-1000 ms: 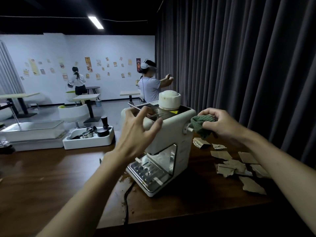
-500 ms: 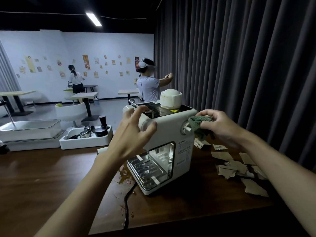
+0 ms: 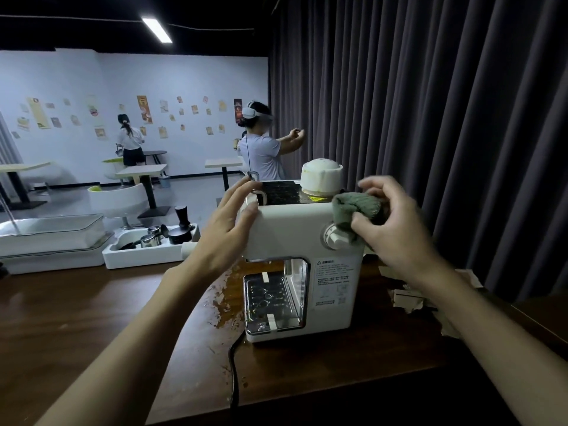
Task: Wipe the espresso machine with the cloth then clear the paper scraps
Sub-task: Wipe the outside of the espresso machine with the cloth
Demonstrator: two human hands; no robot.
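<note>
The wiping step was in hand. The right hand (image 3: 396, 229) bunched the green cloth (image 3: 356, 207) in curled fingers on the espresso machine (image 3: 295, 238)'s upper right corner, while the left hand (image 3: 227, 229) braced its left edge with fingers spread, gripping nothing. The front probably came next. Paper scraps (image 3: 408, 298) lay untouched to the machine's right, and its cable (image 3: 233, 364) trailed in front.

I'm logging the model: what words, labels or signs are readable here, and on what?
No text can be quoted.
Printed label on the side of the white plastic espresso machine: too small to read.
Yellow triangle sticker on its top: warning sign, blurred.
Paper posters on the far wall: blurred.
</note>
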